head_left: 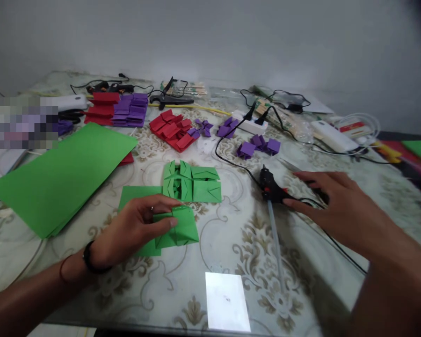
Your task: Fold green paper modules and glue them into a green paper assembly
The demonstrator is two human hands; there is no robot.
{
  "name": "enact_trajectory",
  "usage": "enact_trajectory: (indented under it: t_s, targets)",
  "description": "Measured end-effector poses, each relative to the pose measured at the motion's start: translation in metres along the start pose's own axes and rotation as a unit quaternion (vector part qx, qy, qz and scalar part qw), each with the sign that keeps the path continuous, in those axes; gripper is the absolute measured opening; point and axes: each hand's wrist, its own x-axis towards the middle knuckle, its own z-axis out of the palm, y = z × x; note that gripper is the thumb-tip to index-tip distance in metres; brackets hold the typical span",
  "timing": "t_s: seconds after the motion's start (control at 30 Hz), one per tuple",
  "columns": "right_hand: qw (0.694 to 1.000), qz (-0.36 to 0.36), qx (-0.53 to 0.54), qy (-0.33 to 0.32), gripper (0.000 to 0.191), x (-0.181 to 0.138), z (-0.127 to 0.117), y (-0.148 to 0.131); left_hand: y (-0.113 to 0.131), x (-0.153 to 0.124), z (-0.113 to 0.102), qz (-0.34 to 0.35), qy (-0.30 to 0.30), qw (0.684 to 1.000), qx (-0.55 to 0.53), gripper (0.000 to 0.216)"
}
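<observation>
In my left hand (140, 224) is a folded green paper piece (185, 227), pinched between thumb and fingers above a flat green sheet (133, 192). Just beyond it lie joined green folded paper units (206, 191). My right hand (337, 206) has its thumb and index finger apart beside the handle of a black glue gun (272, 185). The thumb tip is close to that handle; whether they touch I cannot tell. A clear glue stick (275, 243) sticks out of the gun. Scissors (288, 164) lie by the right fingers, their handles partly hidden by the hand.
Large green sheets (66, 173) are stacked at left. Red folded units (171, 130) and purple ones (256, 146) sit farther back. A white power strip (250, 124) has black plugs and a cord running to the glue gun. Another glue gun (170, 98) lies near the wall.
</observation>
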Motion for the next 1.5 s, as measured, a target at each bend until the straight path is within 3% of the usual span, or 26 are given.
enact_trajectory:
  t_s: [0.07,0.13,0.2,0.3,0.43,0.57,0.77,1.1,1.33,1.5]
  targets:
    - [0.995,-0.065,0.071,0.003,0.046,-0.012,-0.009,-0.027,0.001,0.000,0.001,0.019,-0.014,1.000,0.001,0.023]
    - [0.975,-0.117,0.187,-0.033,0.034,-0.024,-0.012,-0.063,0.002,-0.001,0.001,0.031,-0.027,0.999,0.003,0.022]
    - [0.944,-0.134,0.274,-0.123,0.028,-0.033,-0.007,-0.099,0.002,-0.002,0.002,0.029,-0.040,0.999,0.007,0.024]
    - [0.882,-0.107,0.390,-0.243,0.034,-0.040,0.009,-0.135,0.002,-0.005,0.002,0.005,-0.053,0.999,0.002,0.027]
    - [0.790,-0.046,0.526,-0.312,0.044,-0.043,0.029,-0.145,0.001,-0.009,0.001,-0.031,-0.067,0.997,-0.007,0.025]
    - [0.751,-0.007,0.568,-0.335,0.039,-0.045,0.035,-0.142,0.003,-0.010,0.002,-0.036,-0.082,0.996,0.009,0.026]
    - [0.736,0.019,0.575,-0.357,0.036,-0.046,0.033,-0.143,0.008,-0.008,0.002,-0.019,-0.111,0.994,0.006,0.026]
    - [0.747,0.022,0.566,-0.349,0.036,-0.048,0.031,-0.141,0.013,-0.009,-0.001,0.026,-0.107,0.993,0.034,0.024]
    - [0.781,0.006,0.543,-0.310,0.030,-0.052,0.031,-0.143,0.010,-0.005,0.008,-0.040,-0.070,0.996,0.037,0.019]
    - [0.824,-0.048,0.497,-0.268,0.018,-0.055,0.032,-0.145,0.008,-0.008,0.008,0.014,-0.025,0.993,0.115,0.014]
